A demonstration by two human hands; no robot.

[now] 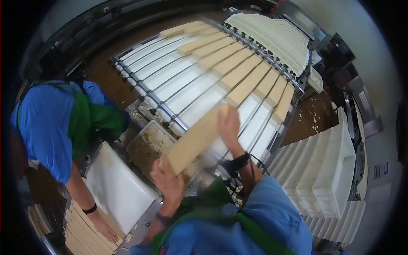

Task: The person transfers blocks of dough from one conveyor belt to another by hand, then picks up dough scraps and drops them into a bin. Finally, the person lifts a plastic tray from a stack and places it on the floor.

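Between my two hands is a long beige stack (197, 138), apparently of thin flat pieces pressed together. My left hand (168, 180) grips its near end, fingers curled round it. At the far end my right hand (230, 127) holds on, a dark band on its wrist. The stack is tilted, above the front of a white conveyor (182, 91) with metal lane dividers. Similar beige rows (240, 66) lie in several lanes farther up. Below the stack stands a bin (146, 140) of broken beige pieces.
At left, a co-worker in blue and green rests a hand (104, 227) on beige rows (83, 231) beside a white sloped surface (117, 182). Stacked white trays (316, 170) stand at right. Scraps lie on the brown floor (312, 114). Another conveyor section (272, 38) lies beyond.
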